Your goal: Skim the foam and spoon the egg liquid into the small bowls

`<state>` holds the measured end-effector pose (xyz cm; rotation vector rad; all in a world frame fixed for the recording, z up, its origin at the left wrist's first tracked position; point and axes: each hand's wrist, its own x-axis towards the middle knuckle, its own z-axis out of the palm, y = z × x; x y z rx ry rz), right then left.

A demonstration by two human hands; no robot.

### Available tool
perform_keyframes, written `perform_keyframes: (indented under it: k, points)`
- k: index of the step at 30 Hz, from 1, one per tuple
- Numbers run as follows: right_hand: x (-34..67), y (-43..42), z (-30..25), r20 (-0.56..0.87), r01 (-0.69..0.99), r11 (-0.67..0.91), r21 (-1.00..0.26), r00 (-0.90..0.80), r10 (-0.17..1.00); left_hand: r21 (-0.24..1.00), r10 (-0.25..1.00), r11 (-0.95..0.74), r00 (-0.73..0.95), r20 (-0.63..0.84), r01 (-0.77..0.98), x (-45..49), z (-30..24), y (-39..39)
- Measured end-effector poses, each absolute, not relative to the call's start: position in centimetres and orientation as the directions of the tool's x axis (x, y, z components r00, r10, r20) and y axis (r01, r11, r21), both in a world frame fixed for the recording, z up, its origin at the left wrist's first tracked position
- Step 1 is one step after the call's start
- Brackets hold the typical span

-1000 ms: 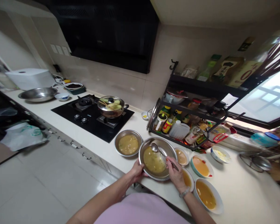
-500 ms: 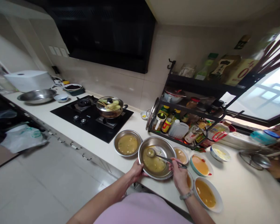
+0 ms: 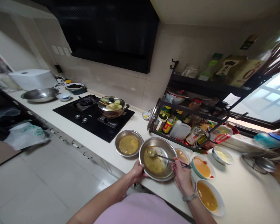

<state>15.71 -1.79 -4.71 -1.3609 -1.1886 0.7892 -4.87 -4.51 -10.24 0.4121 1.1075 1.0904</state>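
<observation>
A steel bowl (image 3: 166, 148) of yellowish soup sits tilted at the counter's front edge. My left hand (image 3: 137, 172) grips its near-left rim. My right hand (image 3: 183, 175) is closed on the handle of a metal ladle (image 3: 151, 152), whose scoop rests in the soup at the far left of the bowl. A second, smaller steel bowl (image 3: 128, 144) with the same soup stands just to the left.
Several bowls of orange soup (image 3: 202, 166) (image 3: 207, 196) crowd the counter to the right. A black rack of bottles (image 3: 177, 124) stands behind. A lidded pot (image 3: 110, 105) sits on the black hob at the left. Further left lie a steel basin (image 3: 40, 93) and a white appliance (image 3: 32, 77).
The ladle's scoop has moved from the bowl's far side down into the soup at the left, and my right hand has drawn back to the right. My left hand has stayed on the rim.
</observation>
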Motion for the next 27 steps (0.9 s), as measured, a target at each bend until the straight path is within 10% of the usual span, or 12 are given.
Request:
perform_keyframes:
  k: [10, 17, 22, 27]
  points:
    - [10.7, 0.1, -1.0, 0.023, -0.038, 0.032, -0.999, 0.221, 0.975, 0.736, 0.860, 0.466, 0.056, -0.507, -0.491, -4.9, -10.3, -4.5]
    - [6.9, 0.4, -0.8, 0.297, 0.264, 0.308, -0.914, -0.084, 0.951, 0.733, 0.873, 0.438, 0.051, -0.486, -0.520, -4.6, -11.1, -4.4]
    - [7.5, -1.1, -0.3, 0.614, 0.290, 0.717, -0.634, -0.375, 0.694, 0.720, 0.856, 0.452, 0.030, -0.515, -0.527, -4.7, -10.0, -4.6]
    - [11.0, -1.5, -1.3, 0.516, 0.376, 0.534, -0.757, -0.156, 0.842, 0.720, 0.846, 0.474, 0.034, -0.532, -0.507, -4.9, -9.8, -4.6]
